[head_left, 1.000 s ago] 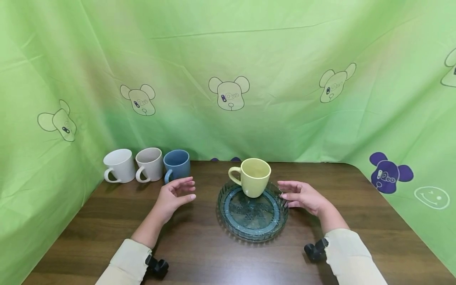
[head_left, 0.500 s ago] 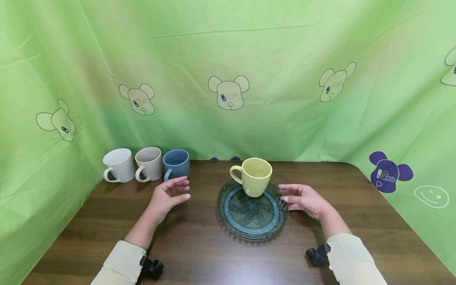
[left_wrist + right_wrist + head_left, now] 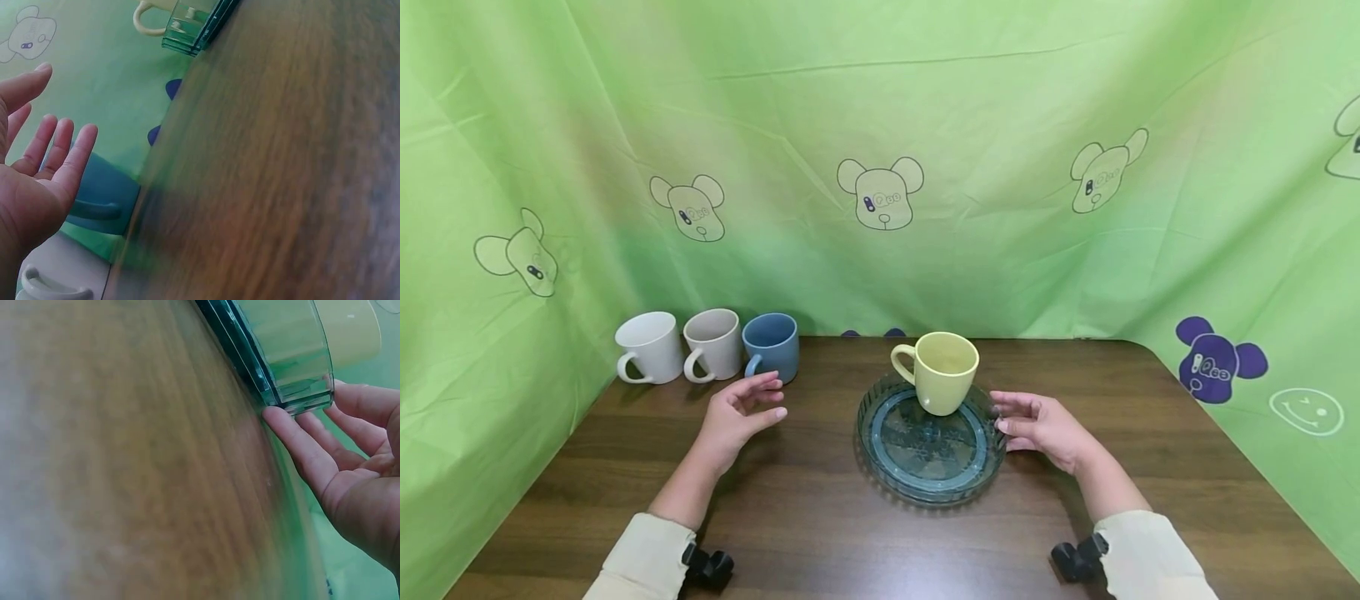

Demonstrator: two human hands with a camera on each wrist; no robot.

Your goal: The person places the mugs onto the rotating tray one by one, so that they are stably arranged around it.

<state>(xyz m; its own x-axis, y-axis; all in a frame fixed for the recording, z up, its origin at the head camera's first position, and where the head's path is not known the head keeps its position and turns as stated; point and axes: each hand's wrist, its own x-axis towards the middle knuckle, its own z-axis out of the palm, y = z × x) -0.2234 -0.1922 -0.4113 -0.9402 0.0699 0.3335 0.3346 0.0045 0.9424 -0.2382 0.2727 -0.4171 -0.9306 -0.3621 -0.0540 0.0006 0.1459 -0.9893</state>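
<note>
The right hand (image 3: 1048,433), its fingers loosely extended, touched the right edge of a glass dish (image 3: 925,454) on which a yellow mug (image 3: 946,382) stood upright towards the back, while the left hand (image 3: 730,423), relaxed with fingers parted, hung well left of the dish, near a blue mug (image 3: 775,342).

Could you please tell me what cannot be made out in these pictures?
Head view: part of the glass dish, hidden behind the yellow mug.
Left wrist view: part of the blue mug, behind the left hand.
Right wrist view: the grain of the tabletop, blurred.
</note>
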